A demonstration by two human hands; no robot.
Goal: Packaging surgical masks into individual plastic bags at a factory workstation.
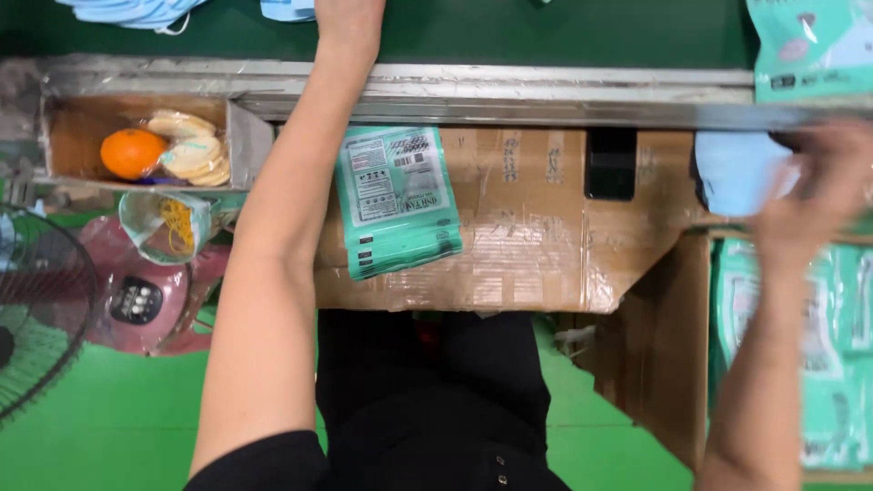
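My left forearm fills the near view, stretched straight up across the metal rail onto the green belt. The left hand is cut off at the top edge, so I can't tell if it's open or closed. My right hand is pretty blurred, fingers curled around a soft light-blue mask stack just under the rail. A pile of teal printed pouches lies on the taped cardboard box between my arms.

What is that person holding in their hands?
The right hand, blurred, grips a light blue mask by its right end. The left hand runs out of view at the top.
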